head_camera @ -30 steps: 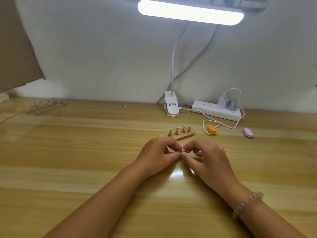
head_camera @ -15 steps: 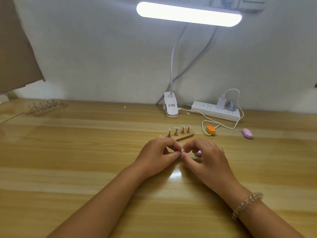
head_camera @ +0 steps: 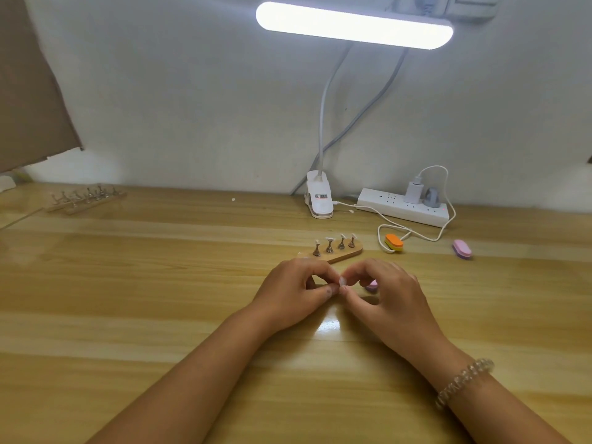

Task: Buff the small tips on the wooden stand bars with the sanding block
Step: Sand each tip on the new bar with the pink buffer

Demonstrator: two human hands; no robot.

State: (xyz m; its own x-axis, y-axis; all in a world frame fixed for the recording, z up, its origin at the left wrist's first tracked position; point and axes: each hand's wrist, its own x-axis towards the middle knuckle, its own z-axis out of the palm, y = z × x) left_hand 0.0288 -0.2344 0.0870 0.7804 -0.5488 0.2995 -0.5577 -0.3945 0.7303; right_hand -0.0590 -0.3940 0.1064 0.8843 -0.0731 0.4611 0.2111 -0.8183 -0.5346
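Near the middle of the table (head_camera: 160, 283), the left hand (head_camera: 294, 293) and right hand (head_camera: 390, 296) are meeting fingertip to fingertip, both with fingers curled, and are pinching one small white tip (head_camera: 343, 281) between thumbs and forefingers. Just behind them the stand (head_camera: 352, 253) is lying flat at a slant, with four pegs (head_camera: 329, 246) standing upright on it, each carrying a white tip. A pink block (head_camera: 371, 286) is lying on the table just beyond the right hand, partly hidden by its fingers; whether they are touching it cannot be told. Farther right, an orange block (head_camera: 394, 242) is sitting against a white cable (head_camera: 426, 239), and a lilac block (head_camera: 462, 249) is lying well apart. Spare stands (head_camera: 86, 200) are resting at the far left near the wall, a lamp (head_camera: 354, 24) is shining over a power strip (head_camera: 403, 210), and a bracelet (head_camera: 464, 381) is circling the right wrist
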